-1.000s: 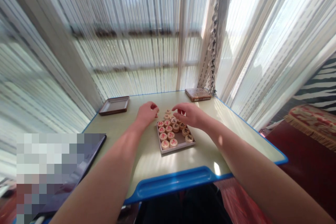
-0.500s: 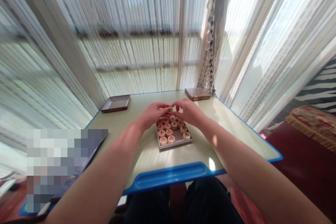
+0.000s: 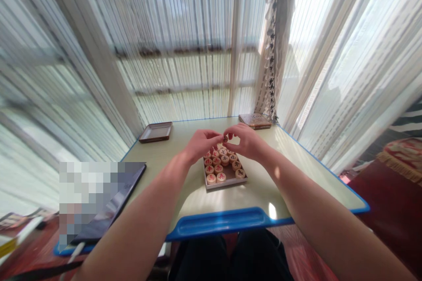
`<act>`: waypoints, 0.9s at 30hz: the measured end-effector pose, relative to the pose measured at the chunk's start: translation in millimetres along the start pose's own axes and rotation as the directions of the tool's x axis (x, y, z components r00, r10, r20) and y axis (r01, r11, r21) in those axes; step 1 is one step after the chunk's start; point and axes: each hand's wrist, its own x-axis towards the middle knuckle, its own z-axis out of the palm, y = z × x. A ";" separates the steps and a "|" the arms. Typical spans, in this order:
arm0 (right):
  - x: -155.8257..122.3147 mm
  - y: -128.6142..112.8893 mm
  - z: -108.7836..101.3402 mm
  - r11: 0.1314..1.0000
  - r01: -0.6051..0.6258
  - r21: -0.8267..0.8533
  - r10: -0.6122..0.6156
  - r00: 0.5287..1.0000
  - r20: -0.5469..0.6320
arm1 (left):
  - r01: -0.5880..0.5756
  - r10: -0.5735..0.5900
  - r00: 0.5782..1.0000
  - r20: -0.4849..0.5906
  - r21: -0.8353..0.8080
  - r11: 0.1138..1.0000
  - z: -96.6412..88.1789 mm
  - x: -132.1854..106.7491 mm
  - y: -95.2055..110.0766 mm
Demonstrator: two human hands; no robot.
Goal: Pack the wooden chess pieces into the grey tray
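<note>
A round wooden Chinese chess piece (image 3: 225, 138) with a dark character is held on edge above the far part of a shallow box (image 3: 227, 183). My right hand (image 3: 245, 139) pinches it between thumb and fingers. My left hand (image 3: 203, 142) meets it from the other side, thumb and finger closed at its left edge. Inside the box, red-marked pieces (image 3: 218, 169) sit in columns at the left. Black-marked pieces (image 3: 236, 165) lie in the middle and along the right. Both hands cover the box's far end.
On the pale table (image 3: 178, 184) with a blue edge, an open box lid (image 3: 156, 132) lies at the back left and a flat patterned box (image 3: 255, 120) at the back right. A dark tablet-like screen (image 3: 123, 195), partly pixelated, is at the left. Curtains (image 3: 184, 74) hang behind the table.
The held piece has shifted slightly from my left fingertips toward my right thumb and fingers. The whole view has moved a little, so everything sits farther right in the picture.
</note>
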 end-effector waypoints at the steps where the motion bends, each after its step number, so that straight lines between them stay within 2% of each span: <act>1: -0.2 -0.6 -1.3 1.000 0.012 -0.006 -0.012 1.000 -0.006 | -0.004 0.004 1.000 0.008 0.017 1.000 0.5 -0.4 0.6; 4: -0.6 -1.5 -7.4 1.000 -0.027 -0.013 0.027 0.999 0.047 | -0.028 0.030 0.999 -0.019 0.085 0.996 0.2 -1.8 4.2; 6: -0.9 -1.1 -12.6 0.995 -0.101 -0.003 0.100 0.978 0.183 | -0.059 0.077 0.991 -0.111 0.163 0.985 -1.0 -2.0 6.3; 8: -1.7 -1.0 -17.2 0.986 -0.168 -0.005 0.158 0.916 0.368 | -0.075 0.125 0.973 -0.193 0.248 0.966 -2.4 -1.3 6.4; 11: -3.8 -4.5 -21.1 0.979 -0.203 -0.014 0.178 0.822 0.541 | -0.087 0.163 0.966 -0.199 0.341 0.936 -3.1 0.7 2.9; 18: -9.6 -21.1 -19.0 0.974 -0.225 -0.036 0.199 0.763 0.615 | -0.065 0.145 0.978 -0.151 0.436 0.898 0.4 0.9 -0.9; 27: -10.0 -18.6 -16.8 0.981 -0.193 0.005 0.138 0.721 0.679 | -0.114 0.182 0.979 -0.093 0.488 0.865 -0.6 1.7 -1.6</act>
